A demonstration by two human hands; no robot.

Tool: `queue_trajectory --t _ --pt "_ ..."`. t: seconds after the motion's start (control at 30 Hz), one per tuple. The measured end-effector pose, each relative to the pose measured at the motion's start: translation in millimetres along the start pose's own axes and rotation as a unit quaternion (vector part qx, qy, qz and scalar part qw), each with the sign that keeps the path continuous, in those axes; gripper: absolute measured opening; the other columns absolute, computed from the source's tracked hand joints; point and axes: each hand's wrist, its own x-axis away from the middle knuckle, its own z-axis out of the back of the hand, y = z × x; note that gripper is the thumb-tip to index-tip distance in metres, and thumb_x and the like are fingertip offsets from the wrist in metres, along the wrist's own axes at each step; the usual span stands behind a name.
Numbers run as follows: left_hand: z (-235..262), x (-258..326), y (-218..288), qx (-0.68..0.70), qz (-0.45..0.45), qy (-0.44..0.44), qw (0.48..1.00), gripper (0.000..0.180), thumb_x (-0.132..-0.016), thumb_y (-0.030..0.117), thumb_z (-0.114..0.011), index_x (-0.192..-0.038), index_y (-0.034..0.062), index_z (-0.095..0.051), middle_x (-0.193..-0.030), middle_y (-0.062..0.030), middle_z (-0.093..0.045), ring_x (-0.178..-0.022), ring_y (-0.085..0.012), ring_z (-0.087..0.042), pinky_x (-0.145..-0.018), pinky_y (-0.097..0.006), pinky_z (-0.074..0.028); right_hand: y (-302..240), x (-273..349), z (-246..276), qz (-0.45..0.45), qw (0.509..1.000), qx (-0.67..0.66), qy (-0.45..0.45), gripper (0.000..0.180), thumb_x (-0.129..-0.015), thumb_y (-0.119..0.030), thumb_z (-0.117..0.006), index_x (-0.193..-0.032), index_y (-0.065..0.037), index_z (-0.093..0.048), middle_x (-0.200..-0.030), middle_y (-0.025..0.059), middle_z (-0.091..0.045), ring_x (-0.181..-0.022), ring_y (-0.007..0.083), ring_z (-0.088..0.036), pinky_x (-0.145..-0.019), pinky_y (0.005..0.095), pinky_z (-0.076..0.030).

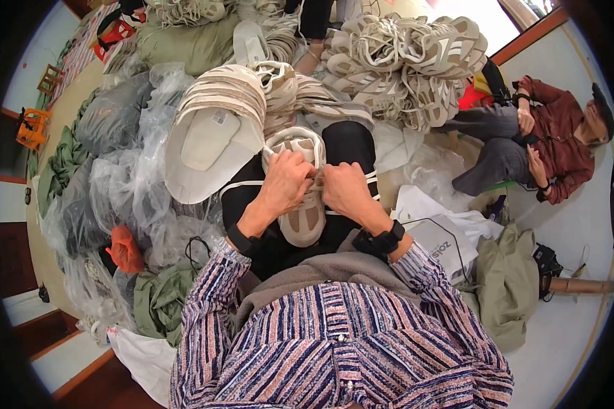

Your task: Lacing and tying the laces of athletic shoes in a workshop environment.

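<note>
A beige and white sneaker (303, 225) rests between my knees, its toe pointing toward me. Over its lacing, my left hand (285, 183) is closed, with fingertips pinched on the shoelace (242, 184), which trails out to the left. My right hand (348, 192) is closed on the lace too, just beside the left one, with a loose length hanging at its right. The exact crossing of the lace is hidden under my fingers. Just beyond my left hand leans a stack of shoe uppers (215, 136) with pale insides.
More uppers (320, 95) lie beyond the sneaker, and a heap of laced sneakers (409, 61) stands at the far right. Clear plastic bags (140, 177) fill the left, near an orange bag (125, 249). A seated person (552, 136) is at the right, by a white bag (443, 238).
</note>
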Motion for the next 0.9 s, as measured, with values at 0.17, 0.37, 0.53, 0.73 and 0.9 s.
queue_trajectory --t 0.17,0.37,0.53,0.73,0.9 --pt "3 -5 -3 -0.108 -0.065 -0.051 0.991 0.009 -0.072 0.01 -0.063 -0.079 0.0052 -0.059 -0.084 -0.0089 -0.052 -0.086 -0.0257 -0.05 -0.076 -0.036 -0.036 -7 -3 6 0.037 0.999 0.011 -0.013 0.009 -0.074 -0.012 -0.055 -0.074 -0.004 -0.059 -0.062 0.0114 -0.059 -0.066 0.0283 -0.055 -0.067 0.0376 -0.036" --pt "29 -11 2 -0.323 -0.122 -0.076 0.935 0.012 -0.072 0.009 -0.056 -0.083 0.0034 -0.056 -0.088 -0.0118 -0.053 -0.088 -0.0266 -0.05 -0.078 -0.036 -0.039 -3 7 19 0.056 0.988 -0.031 0.138 0.007 -0.075 -0.014 -0.061 -0.077 -0.007 -0.061 -0.08 0.0082 -0.058 -0.082 0.0251 -0.052 -0.072 0.0377 -0.036" --pt "80 9 -23 -0.261 -0.006 -0.047 0.964 0.012 -0.071 0.004 -0.054 -0.084 0.0037 -0.052 -0.085 -0.0129 -0.049 -0.087 -0.0297 -0.049 -0.076 -0.039 -0.04 -3 9 21 0.116 0.991 -0.031 0.066 0.011 -0.074 -0.017 -0.065 -0.078 -0.007 -0.063 -0.082 0.0079 -0.055 -0.083 0.025 -0.049 -0.074 0.0379 -0.036" --pt "78 57 -26 0.191 0.265 -0.118 0.938 0.013 -0.093 0.013 -0.046 -0.087 0.002 -0.05 -0.074 -0.0074 -0.057 -0.06 -0.0223 -0.049 -0.059 -0.034 -0.042 -6 8 19 0.107 0.994 0.02 -0.018 0.012 -0.077 -0.02 -0.064 -0.077 -0.008 -0.064 -0.079 0.0074 -0.055 -0.08 0.0242 -0.049 -0.072 0.0372 -0.035" --pt "68 69 -20 0.606 0.389 -0.147 0.678 0.012 -0.095 0.017 -0.05 -0.089 0.0076 -0.052 -0.078 0.0008 -0.054 -0.064 -0.0099 -0.046 -0.06 -0.026 -0.04 -8 8 23 0.099 0.987 -0.027 -0.123 0.012 -0.075 -0.018 -0.062 -0.071 -0.007 -0.064 -0.075 0.0085 -0.058 -0.079 0.0253 -0.052 -0.073 0.0379 -0.036"
